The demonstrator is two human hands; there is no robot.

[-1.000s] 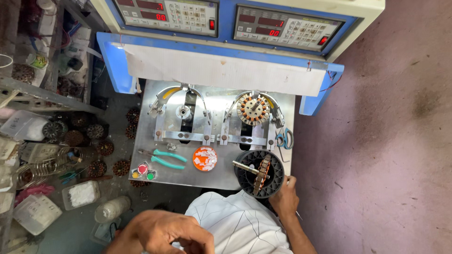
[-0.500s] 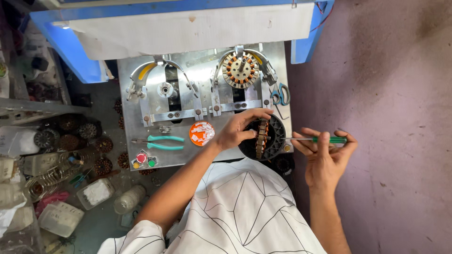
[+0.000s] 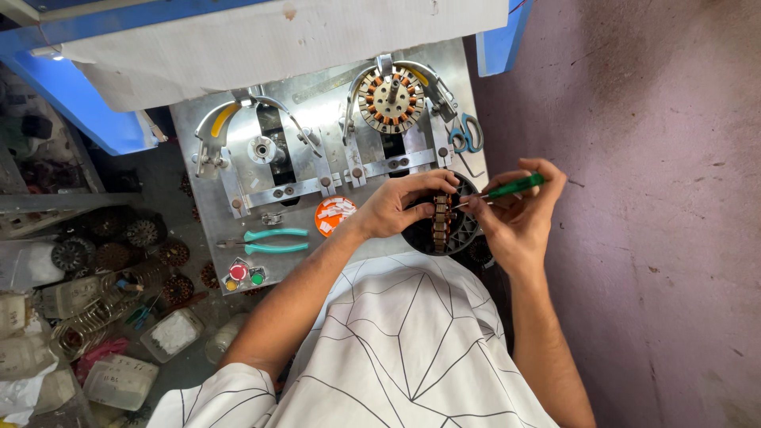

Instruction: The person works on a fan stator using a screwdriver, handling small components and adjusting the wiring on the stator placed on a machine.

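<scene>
My left hand (image 3: 408, 202) grips a round motor stator (image 3: 441, 223), held on edge over a black round tray (image 3: 462, 235) at the front right of a metal work plate (image 3: 214, 206). My right hand (image 3: 519, 212) holds a green-handled screwdriver (image 3: 514, 187); its thin tip points left and meets the stator's edge. Both hands work close together just above my white patterned shirt.
A wound stator (image 3: 391, 99) sits clamped in the right fixture, the left fixture (image 3: 260, 148) holds none. Teal pliers (image 3: 269, 241), an orange lid (image 3: 333, 215) with white slips, coloured push buttons (image 3: 242, 273) and blue scissors (image 3: 466, 133) lie on the plate. Stators and plastic tubs crowd the left floor.
The view has drawn closer. My right hand brought the screwdriver leftward until its tip reached the stator; my left hand stays on the stator.
</scene>
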